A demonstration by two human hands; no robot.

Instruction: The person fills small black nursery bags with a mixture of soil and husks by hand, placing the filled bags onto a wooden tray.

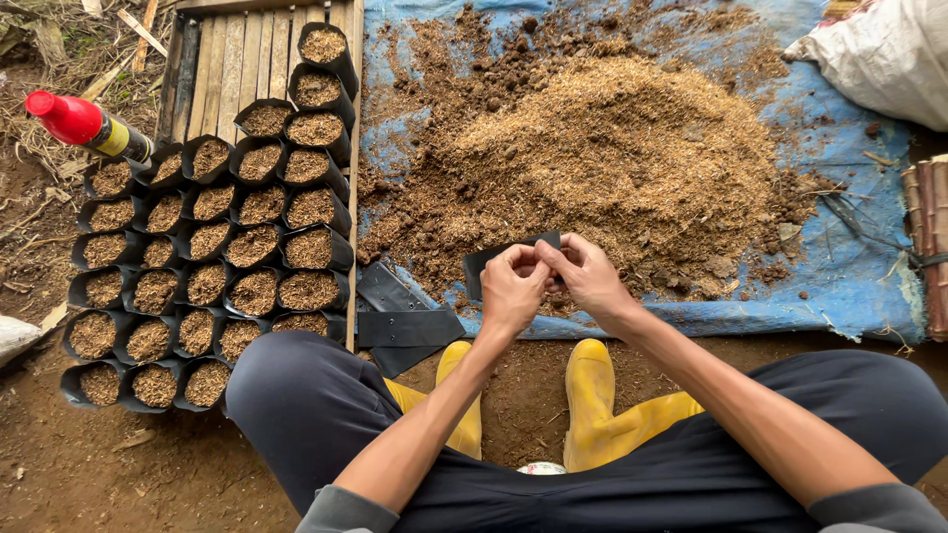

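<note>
My left hand (pixel 511 286) and my right hand (pixel 586 275) meet in front of me, both pinching the top edge of a flat, empty black plastic grow bag (pixel 491 259). The bag sticks out to the left of my left hand. Just beyond my hands lies a big heap of brown soil and husk mix (pixel 622 163) on a blue tarp (pixel 849 286). A small stack of flat black bags (pixel 400 321) lies on the ground by my left knee.
Several filled black grow bags (pixel 212 252) stand in rows on a wooden slat tray (pixel 222 59) at left. A red-capped bottle (pixel 84 123) lies at far left. A white sack (pixel 884 54) sits top right, bamboo pieces (pixel 928 242) at right. Yellow rubber boots (pixel 592 400) are below my hands.
</note>
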